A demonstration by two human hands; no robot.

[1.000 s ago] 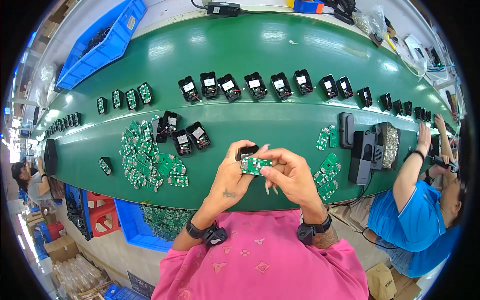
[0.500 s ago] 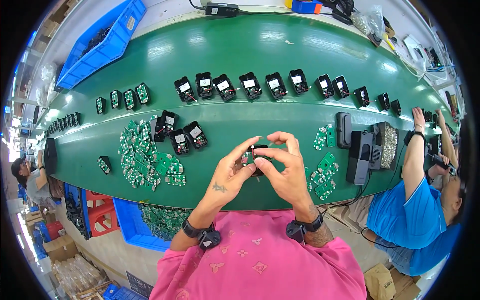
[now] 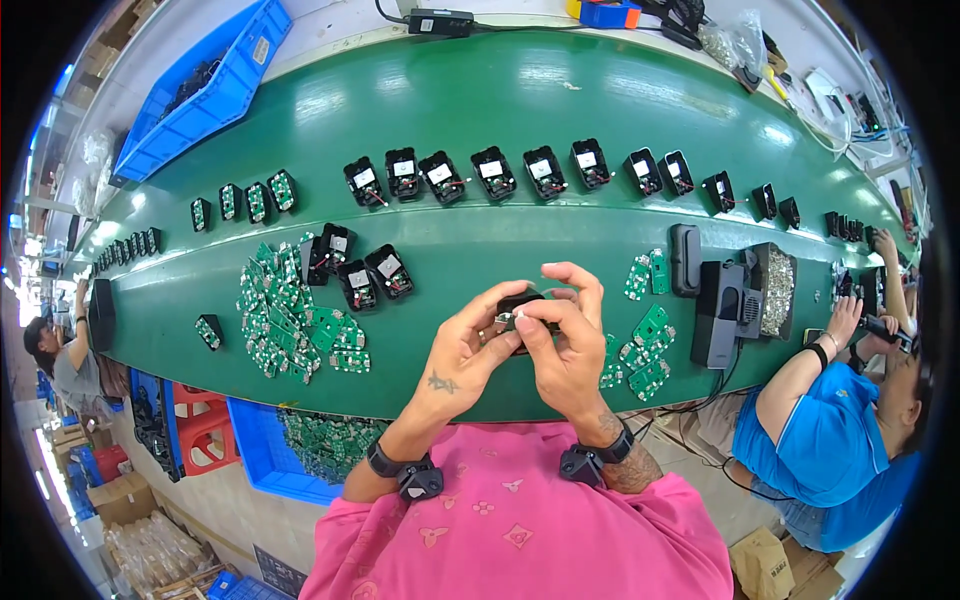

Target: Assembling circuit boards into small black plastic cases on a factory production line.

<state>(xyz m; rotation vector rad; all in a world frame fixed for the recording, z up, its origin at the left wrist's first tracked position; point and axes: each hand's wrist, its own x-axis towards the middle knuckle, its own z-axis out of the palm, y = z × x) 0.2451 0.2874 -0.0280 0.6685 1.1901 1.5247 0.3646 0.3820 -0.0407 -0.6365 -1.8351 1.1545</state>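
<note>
Close to the front edge of the table, my left hand (image 3: 465, 350) is closed around a small black plastic housing (image 3: 517, 300), whose inside is mostly hidden by my fingers. Over its opening, the thumb and forefinger of my right hand (image 3: 565, 345) pinch a small white plug (image 3: 519, 315); its wire is hard to make out. To the left lies a heap of green circuit boards (image 3: 285, 320), with several open black housings (image 3: 389, 270) behind it. A few more circuit boards (image 3: 650, 335) lie right of my right hand.
A row of black housings with white-topped parts (image 3: 493, 174) crosses the green table (image 3: 450, 90). At right stand a grey-black device (image 3: 718, 315) and a box of small metallic parts (image 3: 776, 290). Blue bins (image 3: 200, 95) sit around. A co-worker in blue (image 3: 820, 430) works at right.
The housing has tilted in my left hand, and my right fingers have closed in on the white plug. The row of housings has shifted slightly left. The co-worker's arm at right has drawn back.
</note>
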